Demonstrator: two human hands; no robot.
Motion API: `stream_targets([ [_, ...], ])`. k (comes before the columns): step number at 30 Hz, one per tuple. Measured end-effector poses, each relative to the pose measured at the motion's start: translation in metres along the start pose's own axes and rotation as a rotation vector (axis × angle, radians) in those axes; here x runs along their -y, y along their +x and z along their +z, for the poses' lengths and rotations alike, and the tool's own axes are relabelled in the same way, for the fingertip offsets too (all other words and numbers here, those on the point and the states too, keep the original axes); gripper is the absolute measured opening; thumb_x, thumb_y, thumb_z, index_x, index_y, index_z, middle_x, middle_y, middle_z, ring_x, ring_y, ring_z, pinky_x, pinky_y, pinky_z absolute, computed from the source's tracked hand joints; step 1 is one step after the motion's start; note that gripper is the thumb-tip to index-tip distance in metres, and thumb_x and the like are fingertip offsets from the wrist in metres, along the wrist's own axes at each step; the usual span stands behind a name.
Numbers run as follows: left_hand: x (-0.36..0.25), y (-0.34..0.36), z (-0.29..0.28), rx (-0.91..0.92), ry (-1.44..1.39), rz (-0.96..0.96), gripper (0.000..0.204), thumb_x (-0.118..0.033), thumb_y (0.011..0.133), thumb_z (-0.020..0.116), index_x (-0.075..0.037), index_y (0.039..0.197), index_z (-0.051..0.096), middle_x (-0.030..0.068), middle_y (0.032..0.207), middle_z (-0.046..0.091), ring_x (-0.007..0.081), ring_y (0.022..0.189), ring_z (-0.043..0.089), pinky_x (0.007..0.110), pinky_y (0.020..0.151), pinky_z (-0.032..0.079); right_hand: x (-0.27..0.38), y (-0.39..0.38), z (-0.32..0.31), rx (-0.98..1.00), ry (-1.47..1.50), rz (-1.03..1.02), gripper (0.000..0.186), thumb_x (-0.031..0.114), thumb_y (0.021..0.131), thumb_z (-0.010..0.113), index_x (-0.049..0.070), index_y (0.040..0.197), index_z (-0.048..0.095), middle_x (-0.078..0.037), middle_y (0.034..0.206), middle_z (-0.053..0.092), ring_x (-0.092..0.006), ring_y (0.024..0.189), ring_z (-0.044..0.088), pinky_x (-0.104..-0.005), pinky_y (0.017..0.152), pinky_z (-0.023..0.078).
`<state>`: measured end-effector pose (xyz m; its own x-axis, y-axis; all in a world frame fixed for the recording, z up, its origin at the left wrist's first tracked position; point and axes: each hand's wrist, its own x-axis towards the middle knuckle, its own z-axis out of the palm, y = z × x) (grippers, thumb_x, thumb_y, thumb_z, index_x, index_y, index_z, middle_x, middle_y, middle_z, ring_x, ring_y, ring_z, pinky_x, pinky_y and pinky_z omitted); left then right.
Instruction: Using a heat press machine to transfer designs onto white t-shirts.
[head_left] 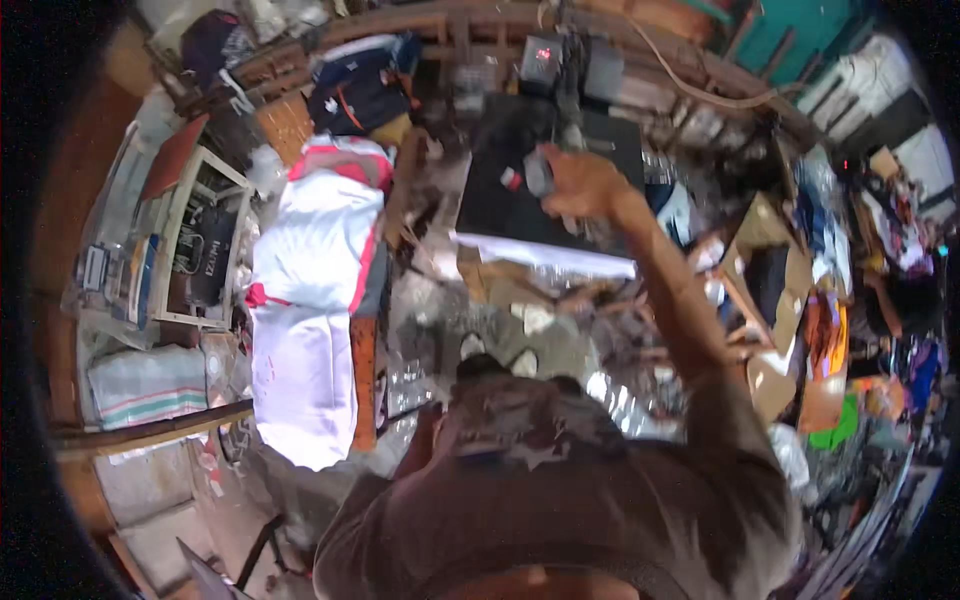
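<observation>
My right hand [590,186] is stretched out over a black flat-topped platform [490,205], with its fingers closed around a small grey, partly see-through object [538,172] whose kind I cannot make out. Just left of that object lies a small red-and-white piece [511,179] on the black surface. White material [545,257] hangs along the platform's near edge. Down at my left side, my left hand [425,436] is dark and mostly hidden against my body, so its fingers do not show. Behind the platform stands a grey box with a red lit display [543,55].
To my left, white cloth with pink-red trim [320,225] covers a long surface. A dark bag [355,95] lies beyond it. Further left are a white-framed cabinet [240,240] and a striped sack [148,388]. Open cardboard boxes [765,270] and heaped fabric crowd the right side.
</observation>
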<state>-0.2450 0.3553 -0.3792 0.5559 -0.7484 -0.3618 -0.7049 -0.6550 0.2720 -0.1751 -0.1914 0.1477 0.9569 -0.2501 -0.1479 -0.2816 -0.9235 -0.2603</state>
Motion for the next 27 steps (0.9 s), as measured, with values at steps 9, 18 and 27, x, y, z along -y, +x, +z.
stream_targets([
  [9, 0.022, 0.017, 0.016, 0.086, -0.947, -0.539, 0.031, -0.039, 0.094, 0.048, -0.011, 0.105, 0.059, 0.0062, 0.092, 0.067, 0.0205, 0.073, 0.063, 0.037, 0.055, 0.048, -0.04, 0.035, -0.147, -0.015, 0.191, -0.385, 0.062, 0.041, 0.082, 0.069, 0.011, 0.134, 0.053, -0.02, 0.13, 0.057, -0.0318, 0.122, 0.054, -0.0383, 0.103, 0.04],
  [18, 0.039, 0.055, -0.064, 0.409, -1.899, -0.522, 0.034, -0.042, 0.094, 0.047, -0.011, 0.104, 0.057, 0.007, 0.097, 0.066, 0.0167, 0.08, 0.064, 0.035, 0.059, 0.048, -0.045, 0.046, -0.261, -0.731, -0.273, -0.167, 0.053, 0.035, 0.088, 0.06, 0.005, 0.132, 0.053, -0.022, 0.128, 0.058, -0.0355, 0.119, 0.055, -0.0412, 0.102, 0.043],
  [27, -0.007, 0.072, -0.111, 0.209, -1.332, -0.872, 0.032, -0.043, 0.096, 0.05, -0.014, 0.107, 0.056, 0.0036, 0.092, 0.066, 0.0156, 0.071, 0.059, 0.035, 0.056, 0.047, -0.116, -0.056, -0.274, -0.963, -0.358, -0.132, 0.05, 0.037, 0.095, 0.053, 0.001, 0.129, 0.055, -0.024, 0.124, 0.059, -0.0384, 0.117, 0.054, -0.0421, 0.099, 0.043],
])
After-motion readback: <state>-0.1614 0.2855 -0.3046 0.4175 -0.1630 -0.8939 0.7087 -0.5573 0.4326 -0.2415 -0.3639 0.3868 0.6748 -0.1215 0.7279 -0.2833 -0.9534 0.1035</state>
